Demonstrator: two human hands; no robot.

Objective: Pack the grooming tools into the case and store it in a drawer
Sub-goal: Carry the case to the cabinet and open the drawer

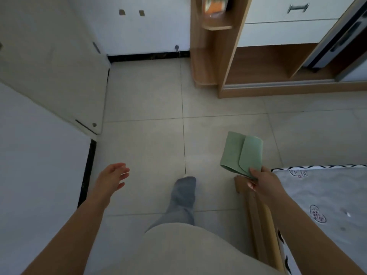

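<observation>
A flat green case [241, 153] with a rounded flap folded over its front hangs in the air above the tiled floor. My right hand [262, 182] pinches it by its lower corner, thumb on top. My left hand [114, 178] is out over the floor at lower left, fingers loosely spread, holding nothing. White drawers [286, 33] with a metal handle [297, 7] sit in the wooden wardrobe at the upper right. No grooming tools are visible.
A bed with a grey patterned sheet [325, 195] and a wooden frame [256, 217] fills the lower right. A white open door [53, 76] stands at left. A wooden corner shelf [206, 56] flanks the wardrobe. My foot in a grey sock [184, 190] is on the floor.
</observation>
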